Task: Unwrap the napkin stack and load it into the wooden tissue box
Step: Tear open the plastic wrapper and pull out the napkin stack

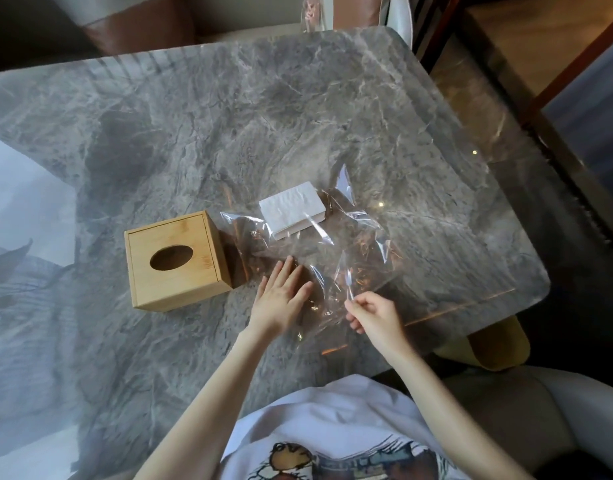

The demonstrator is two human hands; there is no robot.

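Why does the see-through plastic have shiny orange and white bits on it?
Head view: light glints off the crinkled clear wrap, making white streaks and orange sparkles; the glossy marble table mirrors a bright window on its left side; the straight table edges look bent by the wide-angle lens.

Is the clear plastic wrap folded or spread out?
Spread out: the plastic wrap lies opened on the marble table, crinkled, with the napkin stack on it.

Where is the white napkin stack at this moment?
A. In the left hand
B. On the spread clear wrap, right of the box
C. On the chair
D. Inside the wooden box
B: the napkin stack lies on the clear wrap, beside the wooden box.
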